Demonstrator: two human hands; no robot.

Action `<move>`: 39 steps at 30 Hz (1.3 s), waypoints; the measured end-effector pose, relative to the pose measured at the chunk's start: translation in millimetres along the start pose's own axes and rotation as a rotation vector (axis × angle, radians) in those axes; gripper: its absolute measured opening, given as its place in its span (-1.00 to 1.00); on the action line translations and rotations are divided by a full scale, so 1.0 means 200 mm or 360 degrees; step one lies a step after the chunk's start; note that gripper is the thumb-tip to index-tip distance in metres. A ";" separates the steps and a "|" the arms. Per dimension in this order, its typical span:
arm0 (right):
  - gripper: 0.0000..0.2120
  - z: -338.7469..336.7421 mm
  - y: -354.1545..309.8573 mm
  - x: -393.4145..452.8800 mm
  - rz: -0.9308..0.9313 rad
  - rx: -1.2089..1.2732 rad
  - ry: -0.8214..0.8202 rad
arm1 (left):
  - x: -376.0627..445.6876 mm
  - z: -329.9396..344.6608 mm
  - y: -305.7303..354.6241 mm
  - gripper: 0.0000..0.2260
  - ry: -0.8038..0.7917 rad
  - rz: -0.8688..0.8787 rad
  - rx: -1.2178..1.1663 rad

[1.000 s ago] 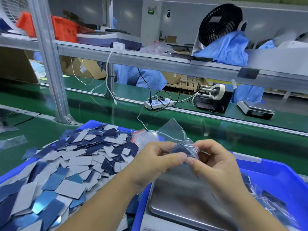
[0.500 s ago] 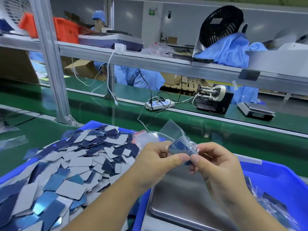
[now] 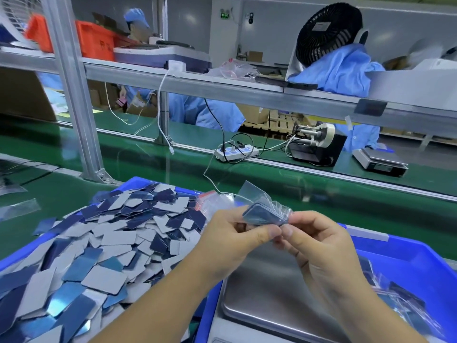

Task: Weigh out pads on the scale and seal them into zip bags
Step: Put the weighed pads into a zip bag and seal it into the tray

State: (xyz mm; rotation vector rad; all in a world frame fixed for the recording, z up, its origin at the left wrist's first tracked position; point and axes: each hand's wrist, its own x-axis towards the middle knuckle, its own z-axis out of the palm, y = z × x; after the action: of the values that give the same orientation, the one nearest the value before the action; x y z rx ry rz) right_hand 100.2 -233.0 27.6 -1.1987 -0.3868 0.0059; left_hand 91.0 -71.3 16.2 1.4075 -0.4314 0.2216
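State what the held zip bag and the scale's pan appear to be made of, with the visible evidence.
Zip bag: thin clear plastic film, probably; it crinkles and the pads show through it.
Scale pan: likely brushed stainless steel; grey, dull sheen, rounded pressed rim.

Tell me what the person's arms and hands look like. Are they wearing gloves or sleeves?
No gloves and no sleeves show. The left hand and the right hand are both bare, and both forearms are bare as far as the picture's bottom edge. I see no rings, watch or wristband. The fingernails look short and plain.
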 end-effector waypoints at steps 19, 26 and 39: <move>-0.59 0.01 0.05 -0.02 -0.0024 -0.0216 0.0097 | 0.00 0.01 0.02 -0.84 0.0043 -0.0096 0.0004; -0.92 -0.02 -0.01 0.01 -0.0283 -0.0468 0.0214 | -0.02 0.04 0.03 -0.85 -0.0158 -0.0285 -0.0040; -0.68 -0.12 -0.01 0.07 -0.0425 -0.0588 -0.0016 | 0.00 -0.04 0.04 -0.70 -0.0142 -0.0670 -0.0790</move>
State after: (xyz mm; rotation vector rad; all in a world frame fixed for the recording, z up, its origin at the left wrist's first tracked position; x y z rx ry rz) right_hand 119.6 -253.3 26.9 -1.5018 -0.5710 -0.3016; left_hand 87.9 -62.9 23.0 0.9890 -0.2312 -0.2778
